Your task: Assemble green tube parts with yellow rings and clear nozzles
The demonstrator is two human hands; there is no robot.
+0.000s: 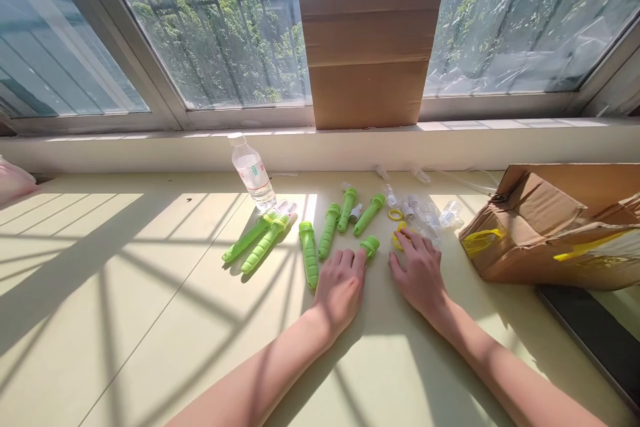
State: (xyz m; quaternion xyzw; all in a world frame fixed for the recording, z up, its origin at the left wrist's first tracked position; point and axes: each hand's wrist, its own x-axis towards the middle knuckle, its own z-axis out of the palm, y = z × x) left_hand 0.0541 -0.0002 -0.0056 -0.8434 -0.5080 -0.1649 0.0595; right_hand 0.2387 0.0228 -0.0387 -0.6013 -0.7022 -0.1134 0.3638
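Observation:
My left hand (341,283) is closed around a green handle (370,246), whose threaded end sticks out past the fingers. My right hand (417,270) rests to the right of it, its fingertips on a yellow ring (399,240); whether they grip the ring cannot be made out. Another yellow ring (395,215) lies just beyond. Several green handles lie left of and behind my left hand, one of them upright in the view (309,255). Two more with clear caps (265,245) lie farther left. Small clear plastic pieces (427,215) are heaped behind my right hand.
A water bottle (254,173) stands at the back left of centre. An open cardboard box (520,240) sits on the right, with a dark flat object (585,327) before it. Windows and a cardboard panel (370,67) rise behind the table (125,333).

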